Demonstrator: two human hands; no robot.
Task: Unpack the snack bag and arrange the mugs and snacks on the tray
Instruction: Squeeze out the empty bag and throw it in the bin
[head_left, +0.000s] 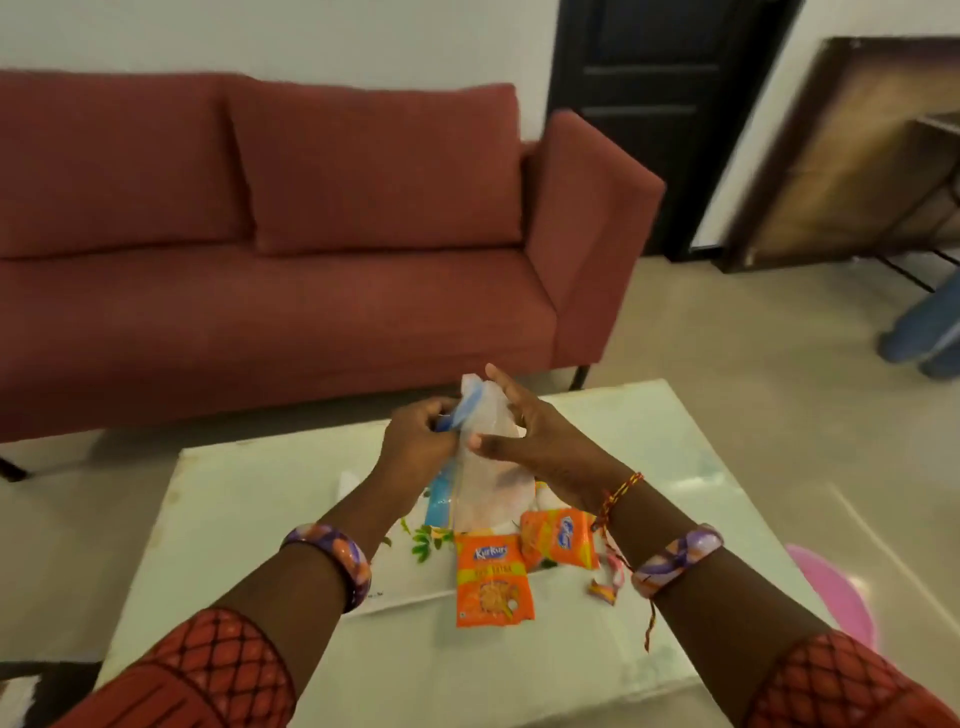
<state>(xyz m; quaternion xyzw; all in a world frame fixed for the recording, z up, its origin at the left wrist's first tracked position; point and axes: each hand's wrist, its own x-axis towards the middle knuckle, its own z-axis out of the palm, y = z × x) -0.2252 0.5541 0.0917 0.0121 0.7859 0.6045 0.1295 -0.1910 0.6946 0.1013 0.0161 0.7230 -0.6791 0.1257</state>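
Observation:
A thin white plastic snack bag (485, 488) with blue print hangs upright over the table, held up between both hands. My left hand (415, 441) pinches its top left edge. My right hand (530, 436) grips its right side, fingers partly spread. Below it lies a white tray (400, 577) with a leaf pattern. An orange Kurkure packet (493, 582) lies partly on the tray's front edge. A second orange packet (558, 538) sits just right of it. A blue packet (439, 501) shows behind my left wrist. Small wrapped sweets (608, 582) lie on the table at the right. No mugs are visible.
The low white table (249, 519) stands in front of a red sofa (291, 260). A pink round object (836, 592) lies off the table's right edge. Another person's legs in jeans (924, 332) show at the far right, near a dark door (660, 104).

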